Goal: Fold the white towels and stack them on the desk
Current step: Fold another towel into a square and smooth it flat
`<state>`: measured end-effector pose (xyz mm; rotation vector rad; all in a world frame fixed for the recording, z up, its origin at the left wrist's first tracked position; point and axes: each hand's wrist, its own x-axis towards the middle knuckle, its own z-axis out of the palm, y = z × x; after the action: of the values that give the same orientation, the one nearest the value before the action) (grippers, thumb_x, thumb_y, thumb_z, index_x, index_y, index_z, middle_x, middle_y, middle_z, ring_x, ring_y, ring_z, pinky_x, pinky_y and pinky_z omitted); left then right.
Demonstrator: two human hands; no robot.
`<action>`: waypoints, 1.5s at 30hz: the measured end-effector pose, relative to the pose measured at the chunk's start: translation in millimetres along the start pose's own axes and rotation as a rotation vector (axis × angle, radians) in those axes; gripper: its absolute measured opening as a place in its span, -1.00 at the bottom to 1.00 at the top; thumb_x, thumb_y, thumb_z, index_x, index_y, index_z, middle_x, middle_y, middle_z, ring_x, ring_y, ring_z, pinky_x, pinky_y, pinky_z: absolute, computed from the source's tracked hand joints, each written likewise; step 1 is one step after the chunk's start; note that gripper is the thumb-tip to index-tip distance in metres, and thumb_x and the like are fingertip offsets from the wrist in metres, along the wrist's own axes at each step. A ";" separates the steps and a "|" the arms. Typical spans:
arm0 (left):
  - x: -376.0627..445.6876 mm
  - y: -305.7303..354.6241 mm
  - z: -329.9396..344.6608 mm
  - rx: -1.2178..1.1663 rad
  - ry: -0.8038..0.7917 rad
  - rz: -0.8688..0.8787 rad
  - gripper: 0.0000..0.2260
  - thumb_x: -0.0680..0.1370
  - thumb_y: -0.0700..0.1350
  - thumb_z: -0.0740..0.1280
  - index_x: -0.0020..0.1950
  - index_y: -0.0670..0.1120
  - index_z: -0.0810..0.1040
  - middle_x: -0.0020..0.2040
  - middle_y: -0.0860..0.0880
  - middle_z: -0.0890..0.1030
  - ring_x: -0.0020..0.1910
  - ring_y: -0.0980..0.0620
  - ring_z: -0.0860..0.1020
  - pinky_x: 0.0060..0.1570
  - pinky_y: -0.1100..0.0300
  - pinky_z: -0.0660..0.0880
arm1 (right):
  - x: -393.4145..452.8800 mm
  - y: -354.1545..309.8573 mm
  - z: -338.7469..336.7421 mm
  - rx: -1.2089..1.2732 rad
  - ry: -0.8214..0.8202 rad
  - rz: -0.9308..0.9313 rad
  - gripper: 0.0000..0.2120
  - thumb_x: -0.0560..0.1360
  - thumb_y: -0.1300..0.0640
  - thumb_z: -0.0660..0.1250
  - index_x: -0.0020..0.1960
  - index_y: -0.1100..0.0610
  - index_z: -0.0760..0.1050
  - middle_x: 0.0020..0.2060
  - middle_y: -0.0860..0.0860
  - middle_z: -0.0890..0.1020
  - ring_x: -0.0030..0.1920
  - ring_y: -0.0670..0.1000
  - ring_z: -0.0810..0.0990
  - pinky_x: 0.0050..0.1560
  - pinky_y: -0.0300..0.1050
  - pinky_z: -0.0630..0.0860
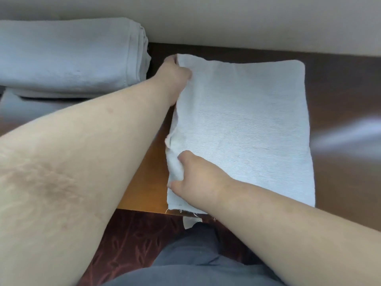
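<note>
A white towel (pixel 243 124) lies folded into a long rectangle on the brown wooden desk (pixel 340 96), reaching from the back down to the front edge. My left hand (pixel 175 77) grips its far left corner, fingers tucked under the cloth. My right hand (pixel 195 174) pinches the bunched left edge near the front corner. A stack of folded white towels (pixel 68 56) sits at the back left of the desk.
A pale wall (pixel 226 21) runs along the back of the desk. The desk's front edge (pixel 144 209) is close to my body, with dark patterned carpet (pixel 127 240) and my grey-clad legs (pixel 195 261) below it.
</note>
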<state>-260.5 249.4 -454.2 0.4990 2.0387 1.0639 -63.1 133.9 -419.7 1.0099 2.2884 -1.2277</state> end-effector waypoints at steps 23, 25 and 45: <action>-205.4 -50.1 111.4 1.270 -0.334 0.428 -0.51 0.66 0.09 -0.04 0.58 0.11 -0.06 0.61 -0.05 -0.15 0.57 -0.13 -0.16 0.44 -0.32 -0.15 | -3.9 199.2 -152.2 -0.537 0.339 0.164 -0.44 0.63 -0.18 0.02 0.59 -0.10 0.03 0.58 0.06 0.12 0.50 0.18 0.16 0.45 0.07 0.19; -201.4 -44.9 111.2 1.258 -0.342 0.396 -0.56 0.65 -0.02 -0.02 0.54 0.15 0.03 0.61 0.01 -0.17 0.57 -0.14 -0.21 0.39 -0.40 -0.21 | -33.4 202.4 -141.3 -0.575 0.357 0.234 -0.42 0.61 -0.22 0.03 0.57 -0.05 0.09 0.45 0.11 0.28 0.35 0.20 0.30 0.33 0.06 0.33; -85.5 -25.1 60.8 0.685 0.278 0.091 -0.45 0.55 0.11 0.30 0.51 0.06 0.26 0.38 -0.08 0.33 0.34 -0.14 0.34 0.29 -0.02 0.34 | -18.4 237.6 -154.9 -0.153 0.663 0.182 -0.50 0.59 -0.10 0.22 0.49 -0.02 0.31 0.55 0.04 0.22 0.50 0.16 0.18 0.47 0.12 0.16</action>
<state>-159.3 212.1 -457.9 0.8260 2.6447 0.4694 126.6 342.0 -458.5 1.7139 2.6183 -0.6892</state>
